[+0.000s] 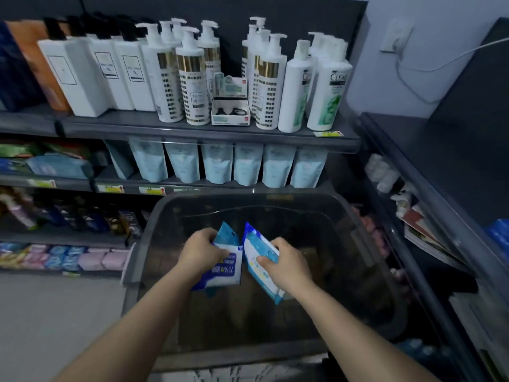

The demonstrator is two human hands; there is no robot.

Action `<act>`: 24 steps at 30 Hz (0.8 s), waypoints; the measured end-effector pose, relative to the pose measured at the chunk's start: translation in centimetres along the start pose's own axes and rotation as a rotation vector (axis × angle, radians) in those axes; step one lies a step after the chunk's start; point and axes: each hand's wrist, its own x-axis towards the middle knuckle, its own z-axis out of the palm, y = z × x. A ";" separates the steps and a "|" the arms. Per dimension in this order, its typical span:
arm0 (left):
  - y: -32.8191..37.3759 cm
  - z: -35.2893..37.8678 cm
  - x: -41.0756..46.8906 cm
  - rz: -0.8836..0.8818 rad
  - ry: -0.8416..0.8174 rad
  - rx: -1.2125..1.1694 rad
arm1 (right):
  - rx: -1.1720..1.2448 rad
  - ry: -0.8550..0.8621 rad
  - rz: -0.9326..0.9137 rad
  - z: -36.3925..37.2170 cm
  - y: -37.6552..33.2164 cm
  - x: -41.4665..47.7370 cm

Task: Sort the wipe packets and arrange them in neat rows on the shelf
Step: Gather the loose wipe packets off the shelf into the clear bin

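Head view, dark bin fronting shelves, pump bottles

left arm stretched forward | left grip curled round left packet | right arm stretched forward | right grip clasps right packet, thumb on top

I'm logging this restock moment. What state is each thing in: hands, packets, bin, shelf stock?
Left hand: grips the left packet, fingers curled round it.
Right hand: grips the right packet.
Left packet: held above the bin, sealed.
Right packet: held above the bin, tilted.
Bin: open, no lid.
Pump bottles: upright on the top shelf.
Pouches: upright in a row, one shelf down.
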 end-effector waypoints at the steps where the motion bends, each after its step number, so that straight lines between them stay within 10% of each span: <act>1: -0.3 -0.2 1.5 -0.003 -0.025 0.096 | 0.001 -0.038 0.028 0.7 -0.2 1.1; 10: -2.7 0.5 8.1 0.120 -0.389 1.102 | -0.379 -0.307 0.168 4.5 1.3 6.1; 24: 0.9 3.9 8.1 0.599 -0.335 1.220 | -0.569 -0.043 0.047 0.8 3.0 2.9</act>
